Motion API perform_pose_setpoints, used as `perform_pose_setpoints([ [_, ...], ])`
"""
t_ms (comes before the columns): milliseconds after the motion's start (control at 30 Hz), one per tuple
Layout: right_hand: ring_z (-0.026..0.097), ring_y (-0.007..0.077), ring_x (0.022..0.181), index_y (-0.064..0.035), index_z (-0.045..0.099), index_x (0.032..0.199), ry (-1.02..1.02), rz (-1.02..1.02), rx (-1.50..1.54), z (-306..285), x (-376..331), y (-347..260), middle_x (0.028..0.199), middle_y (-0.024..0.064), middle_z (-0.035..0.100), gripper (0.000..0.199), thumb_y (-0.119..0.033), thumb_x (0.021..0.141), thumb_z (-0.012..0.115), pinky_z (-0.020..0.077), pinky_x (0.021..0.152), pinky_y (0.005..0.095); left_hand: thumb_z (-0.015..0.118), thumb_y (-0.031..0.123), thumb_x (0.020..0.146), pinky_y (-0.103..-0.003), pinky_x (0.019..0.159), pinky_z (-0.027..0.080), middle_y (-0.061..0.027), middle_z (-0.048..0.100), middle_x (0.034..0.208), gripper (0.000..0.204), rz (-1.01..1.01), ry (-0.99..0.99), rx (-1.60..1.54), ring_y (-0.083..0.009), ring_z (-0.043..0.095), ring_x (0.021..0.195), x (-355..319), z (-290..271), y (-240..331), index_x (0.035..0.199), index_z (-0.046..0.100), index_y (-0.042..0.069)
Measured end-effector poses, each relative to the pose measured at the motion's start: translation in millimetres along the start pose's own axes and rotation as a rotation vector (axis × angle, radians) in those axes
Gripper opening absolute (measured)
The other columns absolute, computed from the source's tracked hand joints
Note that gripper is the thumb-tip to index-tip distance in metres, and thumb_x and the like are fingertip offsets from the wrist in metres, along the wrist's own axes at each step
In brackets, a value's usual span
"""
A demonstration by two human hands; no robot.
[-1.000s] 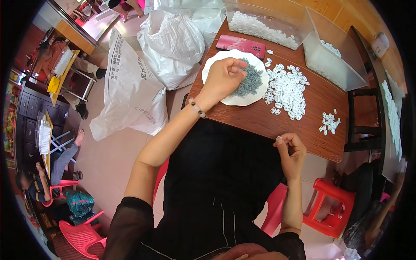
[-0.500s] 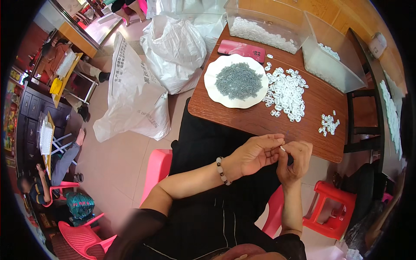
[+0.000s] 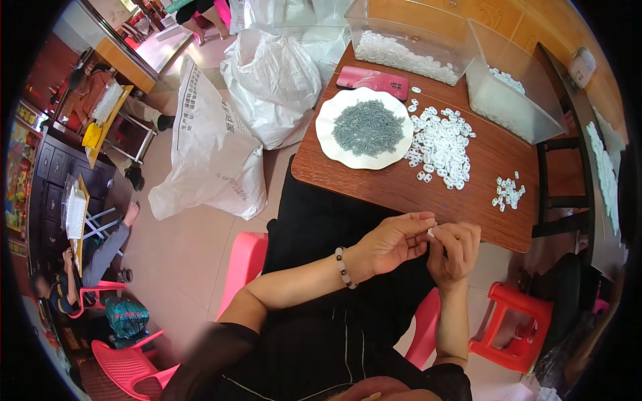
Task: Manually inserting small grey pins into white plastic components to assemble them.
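My left hand [image 3: 393, 247], with a beaded bracelet on its wrist, is over my lap just off the table's near edge. Its thumb and fingertips are pinched together; whatever is between them is too small to make out. Touching or almost touching it, my right hand [image 3: 455, 250] pinches a small white plastic piece [image 3: 431, 232] between thumb and curled fingers. Beyond the hands, a scalloped white plate [image 3: 328, 148] bears a heap of small grey pins [image 3: 368, 127]. Right of it lie many white two-holed plastic pieces [image 3: 445, 144], and a smaller pile [image 3: 509, 192] lies nearer the right edge.
Two clear plastic bins [image 3: 414, 33] [image 3: 511, 100] with white pieces stand at the brown table's [image 3: 374, 184] far side. A pink phone [image 3: 373, 81] lies behind the plate. White sacks [image 3: 207, 154] stand on the floor at left; a red stool [image 3: 511, 327] is at right. Other people sit far left.
Both hands stay close together and have shifted very slightly left. The white piece remains in my right fingers. The whole view has tilted a little; the piles look the same.
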State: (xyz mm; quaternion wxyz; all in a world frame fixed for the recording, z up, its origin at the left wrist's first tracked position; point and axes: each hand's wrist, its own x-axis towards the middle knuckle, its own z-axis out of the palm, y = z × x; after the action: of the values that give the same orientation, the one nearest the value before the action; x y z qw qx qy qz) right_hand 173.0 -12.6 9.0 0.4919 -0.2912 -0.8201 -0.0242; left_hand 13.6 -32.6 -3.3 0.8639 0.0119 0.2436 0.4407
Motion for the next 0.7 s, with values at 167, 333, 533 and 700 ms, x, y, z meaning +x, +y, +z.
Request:
perform_pose_setpoints([
  [167, 0.056, 0.0256, 0.073, -0.0069, 0.063, 0.094, 0.031, 0.033, -0.039, 5, -1, 2, 0.084, 0.0064, 0.063, 0.019, -0.001, 0.078, 0.071, 0.0467, 0.064, 0.0336, 0.065, 0.014, 0.091, -0.026, 0.081, 0.049, 0.0002, 0.062, 0.099, 0.022, 0.027, -0.031, 0.026, -0.0099, 0.059, 0.089, 0, -6, -3, 0.112, 0.059, 0.009],
  [333, 0.055, 0.0276, 0.072, -0.0033, 0.057, 0.09, 0.007, 0.086, -0.002, 7, -3, 2, 0.082, 0.0102, 0.061, 0.014, 0.003, 0.081, 0.066, 0.0448, 0.066, 0.0371, 0.064, 0.014, 0.092, -0.025, 0.079, 0.051, 0.0003, 0.065, 0.101, 0.022, 0.046, -0.011, 0.103, -0.0091, 0.061, 0.087, 0, -10, -5, 0.113, 0.061, 0.01],
  [533, 0.055, 0.0281, 0.072, -0.0034, 0.057, 0.09, 0.022, 0.134, 0.024, 8, -2, -1, 0.082, 0.0101, 0.06, 0.014, 0.003, 0.081, 0.065, 0.0448, 0.066, 0.0369, 0.066, 0.014, 0.091, -0.023, 0.079, 0.05, 0.0, 0.066, 0.101, 0.023, 0.081, -0.023, 0.104, -0.0082, 0.061, 0.09, -2, -11, -8, 0.113, 0.061, 0.009],
  [700, 0.056, 0.0285, 0.071, -0.0044, 0.058, 0.09, 0.036, 0.145, 0.025, 8, -4, -2, 0.083, 0.0091, 0.061, 0.015, 0.003, 0.08, 0.066, 0.0454, 0.065, 0.0373, 0.066, 0.012, 0.09, -0.023, 0.078, 0.051, -0.0011, 0.066, 0.101, 0.024, 0.18, 0.03, 0.174, -0.008, 0.062, 0.09, -4, -5, -12, 0.113, 0.06, 0.009],
])
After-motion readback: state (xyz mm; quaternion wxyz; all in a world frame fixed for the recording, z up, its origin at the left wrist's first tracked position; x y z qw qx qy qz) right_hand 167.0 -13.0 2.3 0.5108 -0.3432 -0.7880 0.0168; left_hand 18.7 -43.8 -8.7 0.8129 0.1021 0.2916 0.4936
